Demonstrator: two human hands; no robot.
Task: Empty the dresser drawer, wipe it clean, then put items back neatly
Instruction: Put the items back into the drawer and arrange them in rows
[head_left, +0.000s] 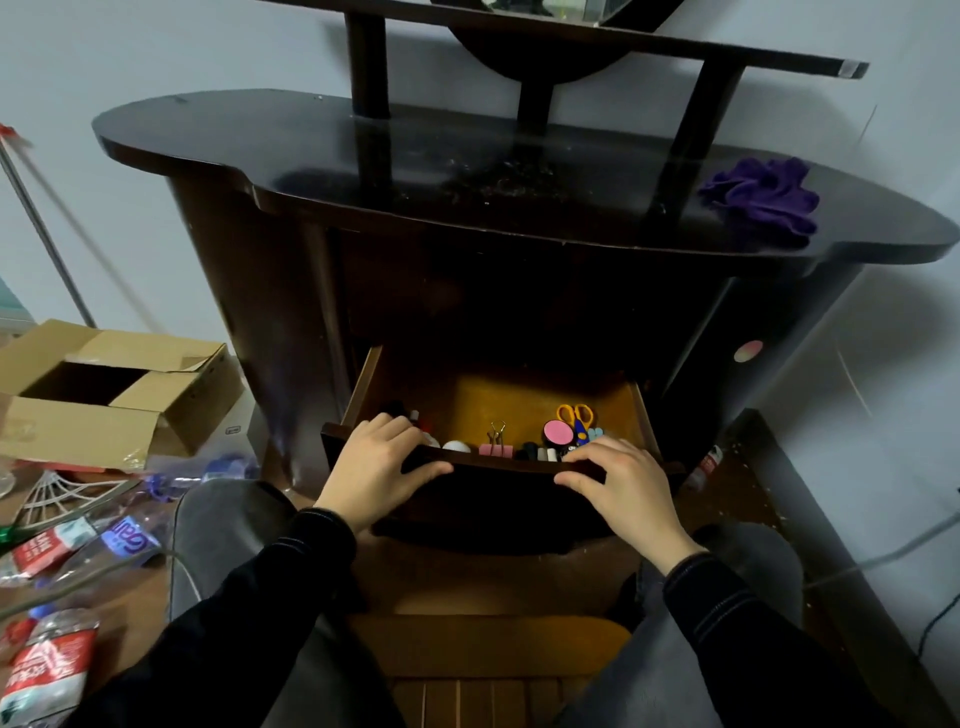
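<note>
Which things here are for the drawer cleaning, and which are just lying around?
For the job: drawer, scissors, pink clip, probably the purple cloth, left hand and right hand gripping the drawer front.
Lying about: cardboard box, plastic bottles.

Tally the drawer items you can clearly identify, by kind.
Orange-handled scissors: 1
Pink binder clip with wire handles: 1
Round black pot with pink lid: 1
White ball-like object: 1
Total: 4. The other small items in the wooden drawer are too dark or hidden to tell.
</note>
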